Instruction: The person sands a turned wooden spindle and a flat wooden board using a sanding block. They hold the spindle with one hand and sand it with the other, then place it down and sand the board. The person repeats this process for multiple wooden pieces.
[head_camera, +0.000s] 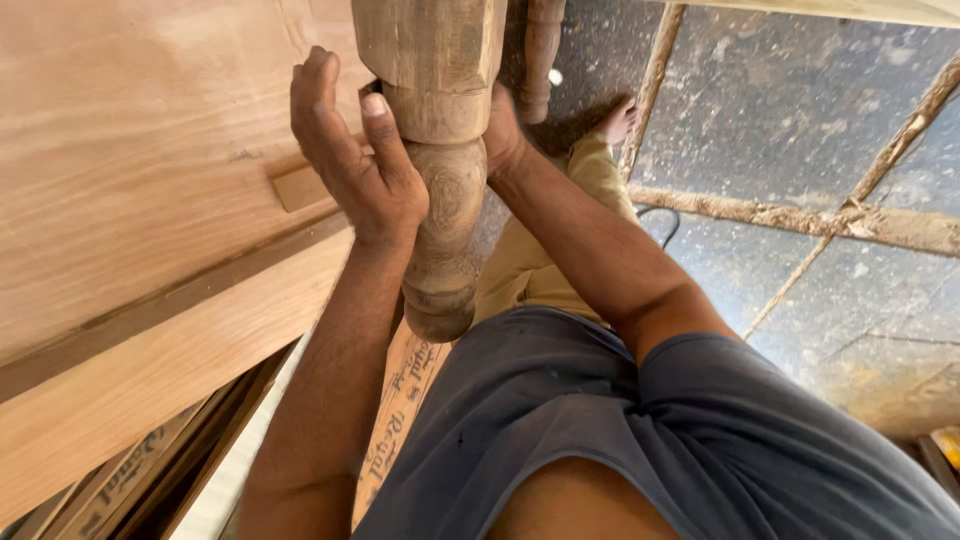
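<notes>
The person stood over a turned wooden leg (437, 150), both hands pressed against its sides. The left hand (352, 140) lay flat with fingers spread wide against the square upper block; the right hand (503, 130) sat behind the leg, mostly hidden, so I could not tell how it gripped. The leg hung beside a broad panel of pale wood (130, 190), its rounded foot pointing toward the person's grey shirt (560, 420). With only palms steadying it, the leg might have twisted or slipped, I judged, and dropped toward the bare foot (617, 120) on the stone floor (800, 150). The leg looked dusty, unfinished brown, with ringed bulbs and a worn tip
</notes>
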